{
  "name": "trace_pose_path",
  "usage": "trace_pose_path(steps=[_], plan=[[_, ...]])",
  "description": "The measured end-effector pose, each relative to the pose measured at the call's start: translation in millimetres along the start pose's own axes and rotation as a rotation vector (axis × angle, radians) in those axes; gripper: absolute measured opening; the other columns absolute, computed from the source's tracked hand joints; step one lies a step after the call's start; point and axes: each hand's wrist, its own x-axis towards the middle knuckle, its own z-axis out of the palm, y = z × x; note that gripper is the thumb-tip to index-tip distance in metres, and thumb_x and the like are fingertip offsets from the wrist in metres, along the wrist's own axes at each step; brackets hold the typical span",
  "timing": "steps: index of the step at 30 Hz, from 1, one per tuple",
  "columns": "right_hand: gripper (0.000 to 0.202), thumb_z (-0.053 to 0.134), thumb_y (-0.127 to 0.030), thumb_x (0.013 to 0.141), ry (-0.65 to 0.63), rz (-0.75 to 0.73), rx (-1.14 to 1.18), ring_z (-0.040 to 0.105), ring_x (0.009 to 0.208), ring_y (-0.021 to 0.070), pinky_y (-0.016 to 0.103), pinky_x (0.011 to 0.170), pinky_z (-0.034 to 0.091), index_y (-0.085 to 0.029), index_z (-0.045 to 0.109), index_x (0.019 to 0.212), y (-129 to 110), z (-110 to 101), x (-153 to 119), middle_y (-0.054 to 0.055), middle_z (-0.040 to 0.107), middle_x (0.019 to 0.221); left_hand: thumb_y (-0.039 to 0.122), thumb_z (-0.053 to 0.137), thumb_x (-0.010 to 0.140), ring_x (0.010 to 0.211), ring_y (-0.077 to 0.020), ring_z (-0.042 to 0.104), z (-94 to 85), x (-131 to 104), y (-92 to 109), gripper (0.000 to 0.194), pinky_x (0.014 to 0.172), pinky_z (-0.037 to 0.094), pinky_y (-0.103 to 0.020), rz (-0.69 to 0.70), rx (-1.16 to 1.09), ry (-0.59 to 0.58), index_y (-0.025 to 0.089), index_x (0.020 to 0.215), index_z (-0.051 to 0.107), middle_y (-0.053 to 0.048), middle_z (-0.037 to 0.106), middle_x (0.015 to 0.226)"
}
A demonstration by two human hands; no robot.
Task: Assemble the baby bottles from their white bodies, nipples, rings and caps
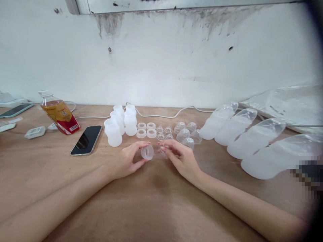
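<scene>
Ribbed ring point(147, 152) in left hand point(126, 162) grip, right hand point(180, 156) pinching small clear piece point(163, 150), bare table point(151, 201) nearside.

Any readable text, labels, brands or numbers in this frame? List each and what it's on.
None can be read.
Drink bottle: yellow and red label with a barcode and a QR-like square; print too small and blurred.
Small white item left of the bottle: dark marks, unreadable.
Plastic bags at right: a faint dark line of print, blurred.
Phone: screen dark, no text.
Ring in the left hand: no marking visible.
</scene>
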Motion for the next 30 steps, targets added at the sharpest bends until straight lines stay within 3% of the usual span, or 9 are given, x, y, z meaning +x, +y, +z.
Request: trace_pose_path(steps=[6, 9, 13, 19, 26, 30], plan=[[0.013, 0.054, -0.021, 0.080, -0.067, -0.131, -0.076, 0.055, 0.068, 0.0101, 0.021, 0.057, 0.047, -0.020, 0.058, 0.093, 0.9, 2.7, -2.1, 0.003, 0.059, 0.092, 0.021, 0.055, 0.078, 0.108, -0.0190, 0.052, 0.9, -0.2, -0.1, 0.035, 0.090, 0.044, -0.035, 0.046, -0.003, 0.010, 0.019, 0.110, 0.040, -0.010, 0.054, 0.116], [0.018, 0.047, -0.017, 0.083, -0.139, -0.259, -0.135, 0.055, 0.076, 0.0111, 0.024, 0.064, 0.049, -0.020, 0.058, 0.097, 1.3, 5.5, -4.0, 0.006, 0.053, 0.106, 0.022, 0.056, 0.077, 0.105, -0.0196, 0.054, 2.3, -0.8, -1.0, 0.035, 0.087, 0.046, -0.035, 0.069, 0.009, 0.031, 0.019, 0.109, 0.041, -0.010, 0.055, 0.112], [0.027, 0.040, -0.013, 0.085, -0.142, -0.312, -0.171, 0.054, 0.086, 0.0126, 0.028, 0.073, 0.049, -0.020, 0.056, 0.106, 2.5, 7.2, -5.5, 0.010, 0.045, 0.114, 0.024, 0.057, 0.077, 0.104, -0.0207, 0.053, 4.5, -2.1, -3.3, 0.035, 0.086, 0.046, -0.036, 0.084, 0.028, 0.034, 0.019, 0.109, 0.041, -0.011, 0.056, 0.111], [0.043, 0.045, -0.015, 0.085, -0.123, -0.328, -0.179, 0.051, 0.099, 0.0146, 0.029, 0.082, 0.048, -0.024, 0.037, 0.126, 1.3, 5.4, -5.4, 0.007, 0.049, 0.113, 0.025, 0.058, 0.077, 0.106, -0.0207, 0.052, 4.6, -3.1, -3.6, 0.038, 0.088, 0.045, -0.036, 0.080, 0.052, 0.034, 0.018, 0.110, 0.041, -0.011, 0.055, 0.113], [0.036, 0.044, -0.014, 0.085, -0.218, -0.440, -0.138, 0.047, 0.106, 0.0153, 0.030, 0.087, 0.046, -0.021, 0.041, 0.120, -2.0, 2.4, -6.8, 0.009, 0.047, 0.115, 0.023, 0.057, 0.077, 0.104, -0.0199, 0.054, 2.1, -2.1, -1.3, 0.038, 0.088, 0.046, -0.035, 0.099, 0.057, 0.032, 0.018, 0.112, 0.041, -0.011, 0.056, 0.112], [0.033, 0.046, -0.014, 0.083, -0.187, -0.436, -0.096, 0.047, 0.104, 0.0168, 0.031, 0.084, 0.047, -0.020, 0.044, 0.116, -3.5, 2.5, -7.2, 0.010, 0.046, 0.112, 0.020, 0.058, 0.076, 0.106, -0.0206, 0.053, 1.4, -1.3, -0.7, 0.039, 0.088, 0.046, -0.037, 0.144, 0.017, 0.051, 0.018, 0.112, 0.042, -0.012, 0.055, 0.114]])
